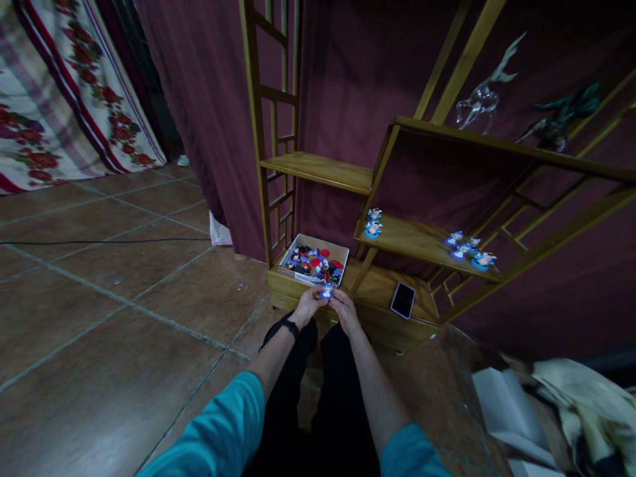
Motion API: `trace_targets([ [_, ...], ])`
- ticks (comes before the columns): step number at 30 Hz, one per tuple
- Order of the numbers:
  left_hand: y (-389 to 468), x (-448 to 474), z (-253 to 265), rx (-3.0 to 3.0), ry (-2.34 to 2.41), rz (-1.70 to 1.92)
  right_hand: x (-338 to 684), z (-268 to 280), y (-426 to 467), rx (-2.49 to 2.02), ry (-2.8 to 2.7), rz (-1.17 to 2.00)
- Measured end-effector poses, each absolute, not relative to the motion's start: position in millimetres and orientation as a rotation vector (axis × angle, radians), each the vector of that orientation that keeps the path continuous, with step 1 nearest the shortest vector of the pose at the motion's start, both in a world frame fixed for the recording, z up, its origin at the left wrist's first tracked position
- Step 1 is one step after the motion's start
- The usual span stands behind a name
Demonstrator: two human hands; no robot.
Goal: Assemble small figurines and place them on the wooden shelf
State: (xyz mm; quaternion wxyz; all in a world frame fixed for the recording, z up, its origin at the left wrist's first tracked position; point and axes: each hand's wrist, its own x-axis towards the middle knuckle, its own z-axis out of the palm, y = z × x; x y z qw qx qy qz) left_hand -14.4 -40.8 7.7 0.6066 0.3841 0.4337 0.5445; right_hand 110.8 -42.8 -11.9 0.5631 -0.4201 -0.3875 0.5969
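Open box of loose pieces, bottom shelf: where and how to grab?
Probably grip the box by its left and right walls, from the front: it sits flat near the front edge of the shelf, raised walls around loose pieces.

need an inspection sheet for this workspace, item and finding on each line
Surface: wooden shelf unit; its bottom board bears an open box and a dark-screened device
Job's things: small figurine in hand; mixed small pieces in the box; other figurines on a shelf above, toward both ends
Clutter: white box-like item and pale cloth, lower right
Hands: left hand and right hand hold the small figurine between them
Cables: dark cable across the tiled floor
Surroundings: maroon curtain; floral fabric, far left
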Motion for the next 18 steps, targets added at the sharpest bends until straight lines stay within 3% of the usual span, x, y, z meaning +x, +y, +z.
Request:
trace_targets([
  [18,-37.5,-17.1,5.2,1.048,0.985,1.194,109.9,-2.8,-45.2,-0.968,-1.052,1.4],
])
